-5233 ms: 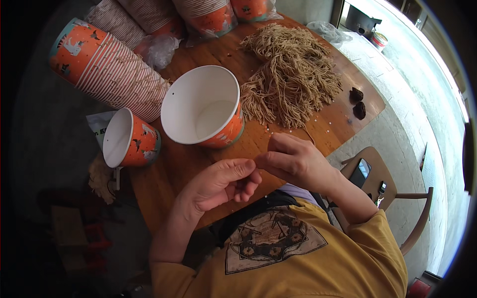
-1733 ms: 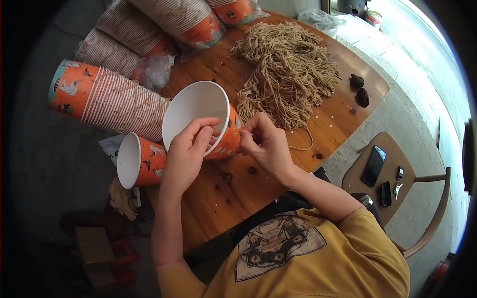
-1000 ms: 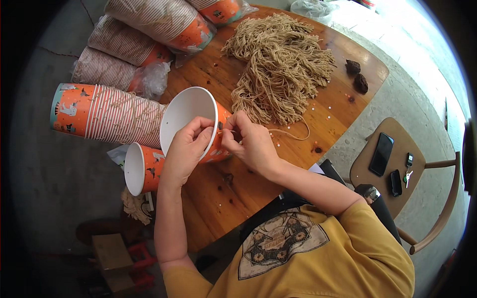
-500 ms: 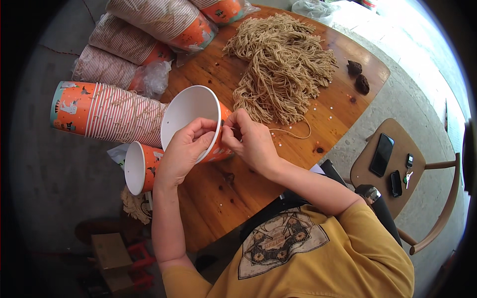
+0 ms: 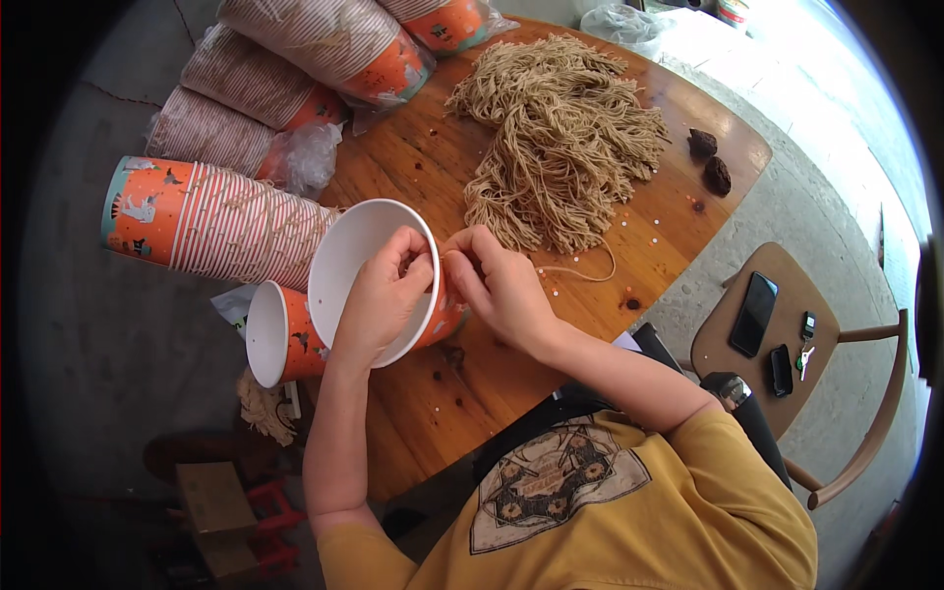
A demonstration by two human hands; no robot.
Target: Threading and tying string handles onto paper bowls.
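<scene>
A large paper bucket (image 5: 332, 258), white inside and orange outside, lies tilted with its mouth toward me over the table. My left hand (image 5: 388, 295) reaches into the mouth, its fingers curled and pinched close to the inner wall near the rim. What those fingertips hold is hidden. Outside the same wall, my right hand (image 5: 500, 285) has thumb and forefinger pinched together on a thin tan cord (image 5: 570, 269). The cord curves away right, toward a heap of tan cords (image 5: 560, 138) on the table. Both hands' fingertips are close together, with the bucket wall between them.
Nested striped buckets (image 5: 246, 221) lie at left, with bagged stacks (image 5: 315, 44) behind. A smaller orange cup (image 5: 285, 334) sits below them. Two dark brown lumps (image 5: 710, 162) rest near the wooden table's (image 5: 433, 433) right edge. A chair (image 5: 777, 285) holds a phone (image 5: 754, 313) and keys.
My left fingers have moved off the rim and farther into the bucket. The bucket's mouth has shifted slightly down and left. My right hand keeps its pinch beside the outer wall.
</scene>
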